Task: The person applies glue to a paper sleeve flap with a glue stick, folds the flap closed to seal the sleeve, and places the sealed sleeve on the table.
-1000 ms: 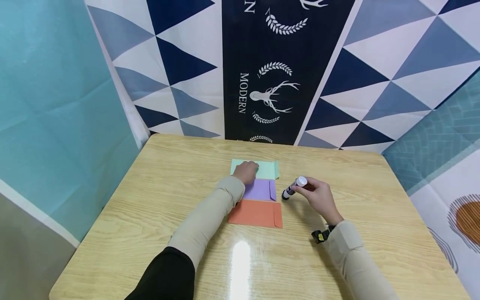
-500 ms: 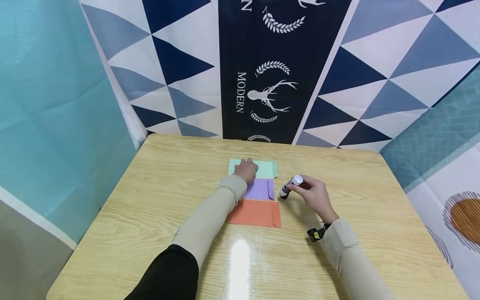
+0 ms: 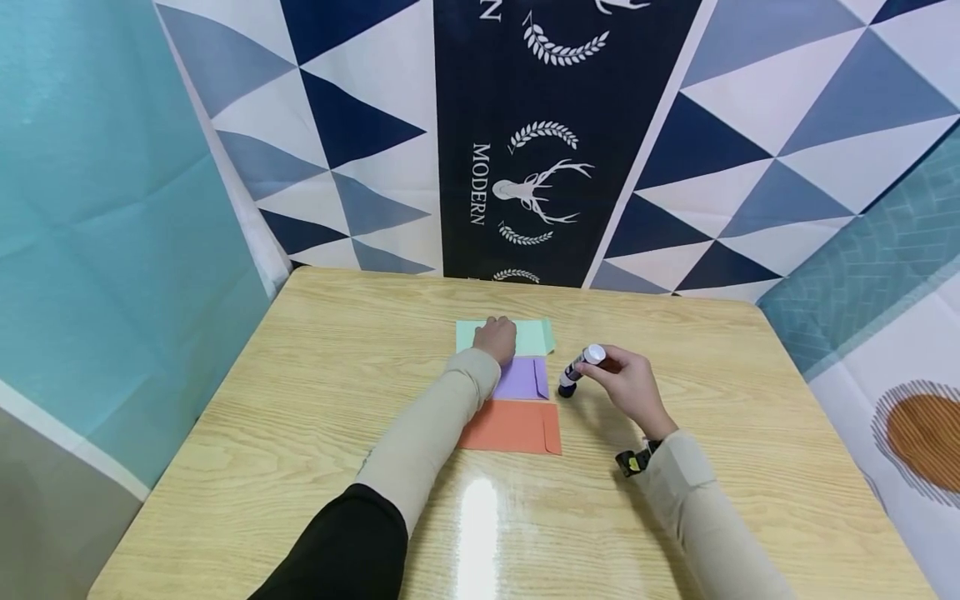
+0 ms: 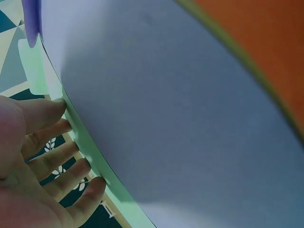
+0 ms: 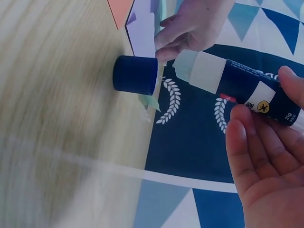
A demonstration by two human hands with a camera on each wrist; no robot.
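Note:
My right hand (image 3: 633, 392) holds a glue stick (image 3: 582, 362) between thumb and fingers, tilted, its white end up. In the right wrist view the bare pale tip of the glue stick (image 5: 244, 85) is just apart from its dark blue cap (image 5: 135, 75), which stands on the table. My left hand (image 3: 495, 340) rests on a mint green envelope (image 3: 532, 337), fingertips touching it in the left wrist view. Below it lie a purple envelope (image 3: 523, 379), partly under my left wrist, and an orange envelope (image 3: 510, 427), partly hidden by the sleeve.
The envelopes lie in a column on a light wooden table (image 3: 337, 350), flaps toward the right. Behind the table hangs a patterned cloth (image 3: 517, 150). A black strap (image 3: 637, 460) with a small device is around my right wrist.
The glue stick has risen slightly and its cap now shows as a separate piece beneath it. My left hand stays on the green envelope; the head view has shifted a little.

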